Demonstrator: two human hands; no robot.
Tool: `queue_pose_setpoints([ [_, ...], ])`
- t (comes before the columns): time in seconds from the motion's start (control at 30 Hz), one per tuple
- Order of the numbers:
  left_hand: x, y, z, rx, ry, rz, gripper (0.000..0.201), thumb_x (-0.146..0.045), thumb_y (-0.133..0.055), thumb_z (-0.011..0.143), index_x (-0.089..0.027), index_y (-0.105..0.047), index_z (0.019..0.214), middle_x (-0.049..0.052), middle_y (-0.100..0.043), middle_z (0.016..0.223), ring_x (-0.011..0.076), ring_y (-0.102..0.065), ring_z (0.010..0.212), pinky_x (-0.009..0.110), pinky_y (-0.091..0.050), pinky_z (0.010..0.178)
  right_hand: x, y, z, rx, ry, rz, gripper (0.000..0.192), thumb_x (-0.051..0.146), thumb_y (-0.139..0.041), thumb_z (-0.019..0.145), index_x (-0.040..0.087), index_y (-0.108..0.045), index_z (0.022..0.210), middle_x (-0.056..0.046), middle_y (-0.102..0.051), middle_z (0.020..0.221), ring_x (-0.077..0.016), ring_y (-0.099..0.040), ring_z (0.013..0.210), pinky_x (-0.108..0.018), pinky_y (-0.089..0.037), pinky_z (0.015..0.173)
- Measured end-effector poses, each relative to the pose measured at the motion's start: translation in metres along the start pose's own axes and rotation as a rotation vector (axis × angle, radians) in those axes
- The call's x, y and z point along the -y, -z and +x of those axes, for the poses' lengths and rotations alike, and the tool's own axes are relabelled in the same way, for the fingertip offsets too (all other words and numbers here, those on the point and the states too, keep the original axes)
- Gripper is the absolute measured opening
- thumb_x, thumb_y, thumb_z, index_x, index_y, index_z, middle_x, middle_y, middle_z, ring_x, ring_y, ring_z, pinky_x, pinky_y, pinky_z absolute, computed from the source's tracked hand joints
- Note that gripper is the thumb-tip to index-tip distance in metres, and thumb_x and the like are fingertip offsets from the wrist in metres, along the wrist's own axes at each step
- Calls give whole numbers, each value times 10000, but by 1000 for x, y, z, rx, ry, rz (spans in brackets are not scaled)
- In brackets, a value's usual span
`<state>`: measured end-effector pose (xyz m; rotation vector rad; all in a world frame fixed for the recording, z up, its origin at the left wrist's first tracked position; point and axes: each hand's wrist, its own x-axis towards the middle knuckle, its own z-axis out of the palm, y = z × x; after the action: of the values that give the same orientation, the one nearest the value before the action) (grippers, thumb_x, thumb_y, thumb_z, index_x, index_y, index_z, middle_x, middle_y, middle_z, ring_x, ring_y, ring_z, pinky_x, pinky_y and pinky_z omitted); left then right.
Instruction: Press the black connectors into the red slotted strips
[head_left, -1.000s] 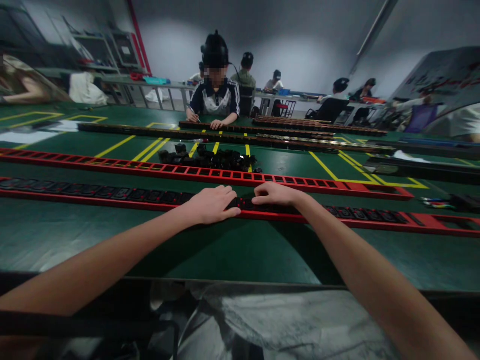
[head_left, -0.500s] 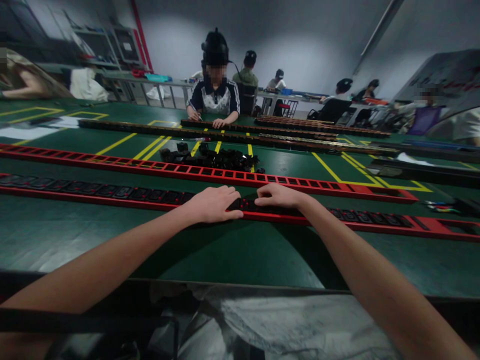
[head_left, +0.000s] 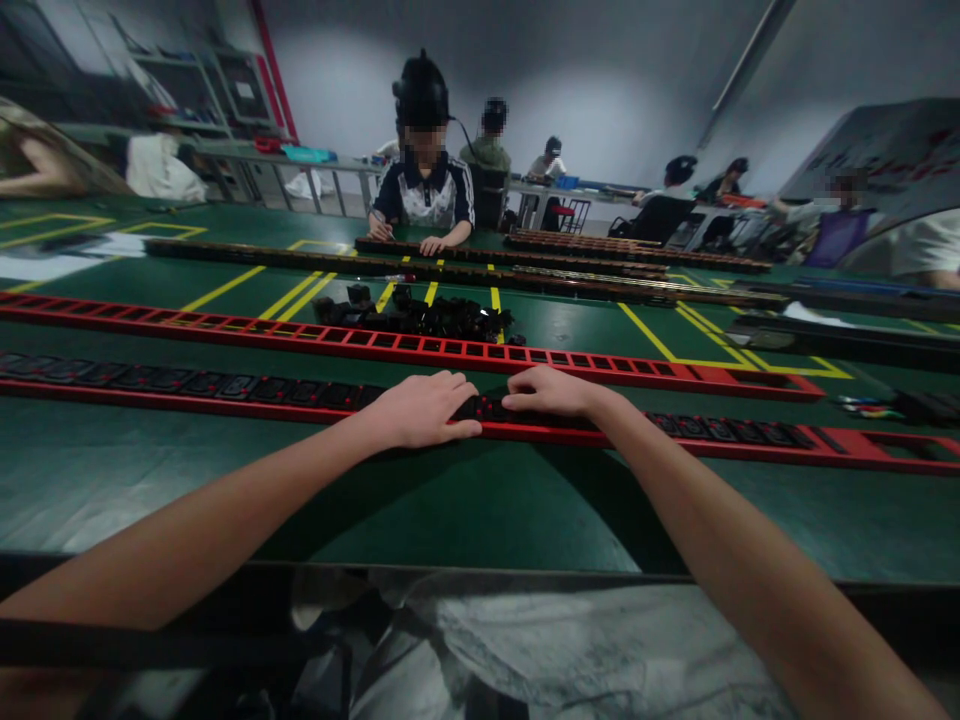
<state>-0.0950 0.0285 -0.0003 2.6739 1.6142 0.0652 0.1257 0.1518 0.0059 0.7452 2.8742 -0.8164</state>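
Worktop (head_left: 442,510) shows a broad green band between its near edge and the nearer red frame (head_left: 540,433), which lies lengthwise, lined with black pieces (head_left: 238,387). Left hand (head_left: 424,410) rests palm-down across it, grip apart, thumb by the front rail; right hand (head_left: 551,392) bends inward just beside, fingers curled over the pieces, its grip's hold impossible to tell. Beyond a narrower green lane lie a second red frame (head_left: 412,355), a black heap (head_left: 442,316), a long dark bar (head_left: 300,259) and a seated co-worker (head_left: 427,195).

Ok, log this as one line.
left hand: on near red frame; right hand: at same frame; black parts: in near red frame; black pile: beyond far red frame
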Motion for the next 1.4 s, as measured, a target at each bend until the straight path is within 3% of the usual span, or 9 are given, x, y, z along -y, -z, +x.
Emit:
queue_pose_setpoints([
  [1.0, 3, -3, -3, -31, -28, 3, 509, -589, -384, 939, -194, -536, 1223, 84, -612, 1131, 249, -586, 1020, 335, -463, 775, 2, -2, 0, -5, 4, -59, 453, 588, -464, 893, 183, -527, 699, 10, -511, 681, -136, -472, 623, -278, -301, 603],
  [1.23, 5, 1, -4, -22, -42, -41, 460, -450, -226, 1011, -200, -535, 1243, 72, -613, 1098, 216, -577, 1019, 326, -459, 810, 4, -2, 0, -15, 13, -61, 447, 576, -470, 900, 186, -511, 686, 15, -489, 670, -128, -452, 609, -277, -299, 605],
  [1.4, 5, 0, -4, -17, -19, -54, 465, -392, -235, 1006, -188, -513, 1319, 85, -604, 1185, 221, -570, 1080, 334, -457, 862, 7, -1, 0, -9, 2, -66, 440, 565, -466, 902, 185, -509, 685, 10, -491, 673, -129, -448, 614, -283, -298, 615],
])
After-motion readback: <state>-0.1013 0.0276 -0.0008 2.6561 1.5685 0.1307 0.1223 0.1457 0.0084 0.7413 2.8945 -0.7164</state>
